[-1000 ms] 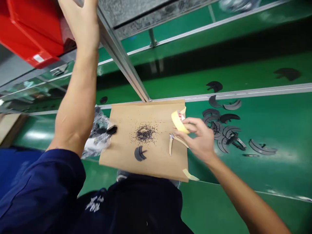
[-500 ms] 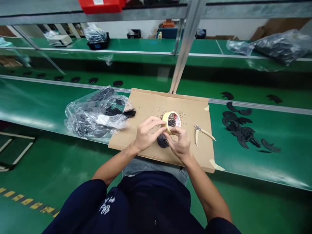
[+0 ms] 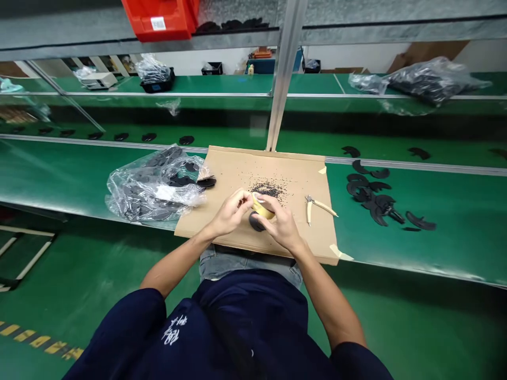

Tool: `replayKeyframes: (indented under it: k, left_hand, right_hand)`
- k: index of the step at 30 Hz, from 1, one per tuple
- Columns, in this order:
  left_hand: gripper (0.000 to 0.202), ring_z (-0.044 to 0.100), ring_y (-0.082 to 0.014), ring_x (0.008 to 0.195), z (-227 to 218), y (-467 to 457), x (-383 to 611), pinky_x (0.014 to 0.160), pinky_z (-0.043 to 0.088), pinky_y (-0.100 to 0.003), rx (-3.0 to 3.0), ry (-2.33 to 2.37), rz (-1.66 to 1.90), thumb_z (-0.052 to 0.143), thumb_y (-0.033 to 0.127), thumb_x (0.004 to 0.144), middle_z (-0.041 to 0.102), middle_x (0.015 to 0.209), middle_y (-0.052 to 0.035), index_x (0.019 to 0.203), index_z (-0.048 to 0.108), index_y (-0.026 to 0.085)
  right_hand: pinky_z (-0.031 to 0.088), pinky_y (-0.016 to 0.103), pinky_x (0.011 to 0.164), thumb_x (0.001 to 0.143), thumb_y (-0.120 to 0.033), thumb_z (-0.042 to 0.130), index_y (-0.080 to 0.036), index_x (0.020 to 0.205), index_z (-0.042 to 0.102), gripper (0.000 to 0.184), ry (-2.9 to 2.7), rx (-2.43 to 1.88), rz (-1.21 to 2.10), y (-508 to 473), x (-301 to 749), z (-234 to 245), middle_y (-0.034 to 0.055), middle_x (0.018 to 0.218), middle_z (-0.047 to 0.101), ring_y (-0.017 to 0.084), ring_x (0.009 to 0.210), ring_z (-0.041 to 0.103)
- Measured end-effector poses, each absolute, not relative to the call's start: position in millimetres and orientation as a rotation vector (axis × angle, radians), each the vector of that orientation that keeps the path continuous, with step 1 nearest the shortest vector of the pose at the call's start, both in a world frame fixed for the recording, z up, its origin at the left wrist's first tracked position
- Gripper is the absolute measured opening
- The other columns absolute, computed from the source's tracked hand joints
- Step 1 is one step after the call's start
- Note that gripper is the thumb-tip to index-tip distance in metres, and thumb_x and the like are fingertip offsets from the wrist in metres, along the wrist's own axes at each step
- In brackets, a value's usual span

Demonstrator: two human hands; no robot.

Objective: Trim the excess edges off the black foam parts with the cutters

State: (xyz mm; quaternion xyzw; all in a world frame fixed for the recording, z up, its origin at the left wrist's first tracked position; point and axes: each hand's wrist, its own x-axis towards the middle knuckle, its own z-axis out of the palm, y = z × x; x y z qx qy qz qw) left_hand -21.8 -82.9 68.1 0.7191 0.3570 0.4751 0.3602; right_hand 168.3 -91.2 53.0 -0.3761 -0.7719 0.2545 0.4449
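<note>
Over the cardboard [image 3: 227, 169] on the green desk [image 3: 455, 245], I see a yellow tape roll [image 3: 263, 210] clamped between thumb and fingers of the right hand [image 3: 284, 226]. The left hand [image 3: 230, 214] has its fingertips pinched together at the roll's left edge.

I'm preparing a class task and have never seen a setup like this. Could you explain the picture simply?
There is no machine: these are a person's bare hands, seen from a camera worn on the head, looking forward and down. The right hand holds a roll of yellow tape. The left hand has its fingertips at the roll's edge; whether they grip it is hard to see. Below lies a brown sheet with scattered black bits and pliers. On the green bench are a plastic bag and loose black parts.
</note>
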Motion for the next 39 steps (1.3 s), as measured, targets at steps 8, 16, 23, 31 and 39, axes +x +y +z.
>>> replayKeyframes:
  k: [8,16,23,31,39]
  left_hand:
    - [0.044,0.049,-0.0119,0.073,82.9,-59.6,-30.1,0.067,0.043,-0.025,1.709,0.745,1.065,0.056,0.06,0.097,0.052,0.081,-0.0006,0.087,0.053,0.017]
    - [0.036,0.051,-0.0119,0.07,79.0,-44.5,-32.6,0.066,0.044,-0.025,1.833,0.718,1.081,0.052,0.049,0.102,0.057,0.08,-0.0012,0.088,0.056,0.017]
    - [0.04,0.065,-0.0172,0.095,61.7,-36.2,-16.6,0.086,0.053,-0.03,1.784,0.763,1.379,0.066,0.053,0.094,0.069,0.103,-0.0085,0.109,0.063,0.016]
    - [0.035,0.064,-0.0233,0.119,51.0,-30.0,-2.7,0.107,0.05,-0.043,1.893,0.733,1.438,0.064,0.046,0.097,0.07,0.122,-0.0127,0.116,0.072,0.019]
    - [0.027,0.071,-0.0211,0.113,40.3,-19.7,9.1,0.101,0.058,-0.039,1.722,0.778,1.618,0.07,0.041,0.094,0.076,0.116,-0.0117,0.108,0.079,0.02]
  right_hand:
    - [0.058,0.03,0.063,0.091,-0.06,0.065,-0.024,0.112,0.069,0.042,-1.526,-0.888,1.413,-87.8,163.8,73.8,0.0033,0.089,0.072,0.016,0.068,0.067]
    - [0.056,0.03,0.071,0.082,-0.055,0.077,-0.021,0.079,0.068,0.035,-1.527,-0.918,1.132,-62.5,150.7,70.0,0.0026,0.085,0.066,0.016,0.079,0.064]
    - [0.052,0.029,0.067,0.087,-0.044,0.073,-0.021,0.078,0.069,0.025,-1.466,-1.037,0.827,-58.6,147.2,78.6,0.0035,0.084,0.065,0.016,0.079,0.062]
    - [0.053,0.029,0.066,0.087,-0.036,0.074,-0.022,0.082,0.073,0.014,-1.379,-1.067,0.743,-63.4,145.1,76.0,0.0027,0.086,0.065,0.015,0.077,0.063]
    - [0.06,0.034,0.074,0.085,-0.039,0.077,-0.023,0.082,0.072,0.017,-1.182,-1.04,0.748,-44.7,134.4,57.9,0.004,0.088,0.068,0.018,0.082,0.067]
